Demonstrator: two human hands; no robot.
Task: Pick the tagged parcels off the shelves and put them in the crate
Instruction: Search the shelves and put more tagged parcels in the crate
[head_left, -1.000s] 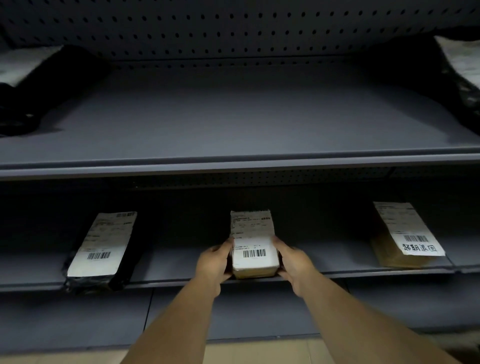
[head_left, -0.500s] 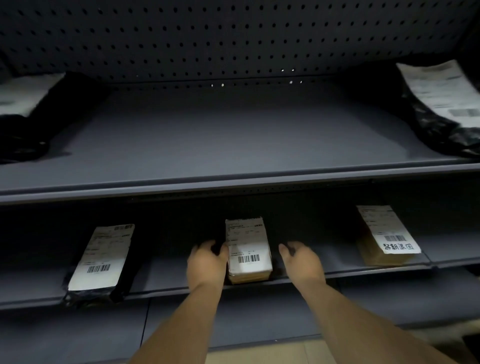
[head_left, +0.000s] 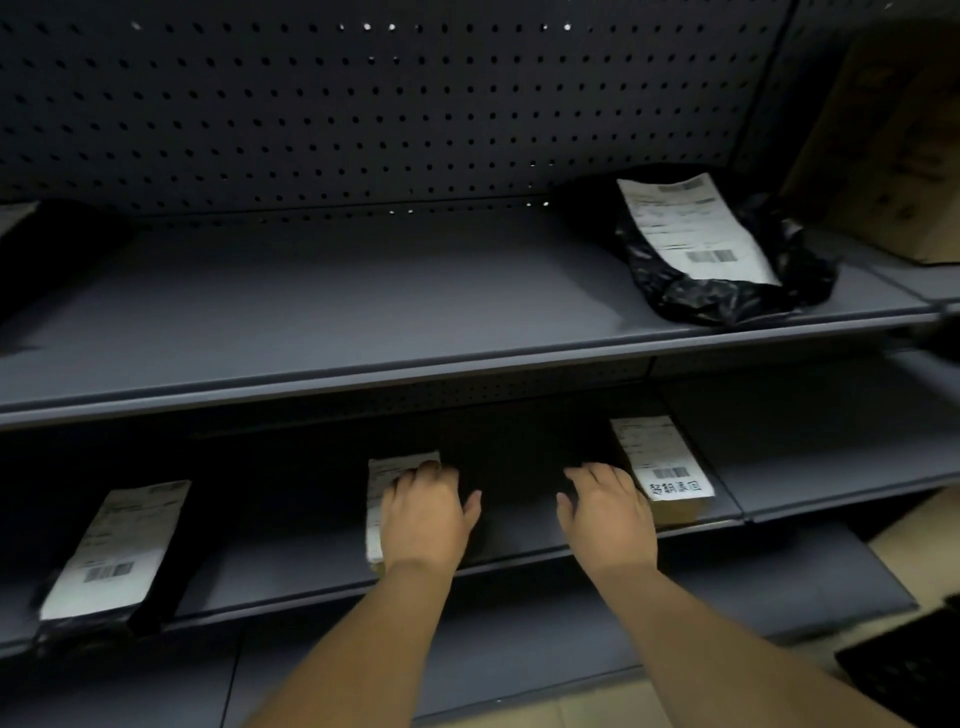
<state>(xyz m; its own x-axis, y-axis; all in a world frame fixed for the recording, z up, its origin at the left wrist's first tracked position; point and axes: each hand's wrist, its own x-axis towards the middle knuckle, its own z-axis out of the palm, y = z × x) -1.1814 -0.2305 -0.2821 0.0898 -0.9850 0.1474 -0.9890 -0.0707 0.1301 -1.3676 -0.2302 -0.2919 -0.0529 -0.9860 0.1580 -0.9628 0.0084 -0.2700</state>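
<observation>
Reach step: left hand (head_left: 422, 512) flat on small box (head_left: 387, 470), right hand (head_left: 605, 512) open, empty, right of it; next, grip.

Your left hand (head_left: 423, 512) lies flat on the small labelled parcel (head_left: 387, 480) at the lower shelf (head_left: 291, 582) front edge. Your right hand (head_left: 605, 512) hovers with fingers spread just beside the brown parcel (head_left: 670, 480). A black bagged parcel (head_left: 722, 249) rests on the upper shelf (head_left: 363, 312).
</observation>
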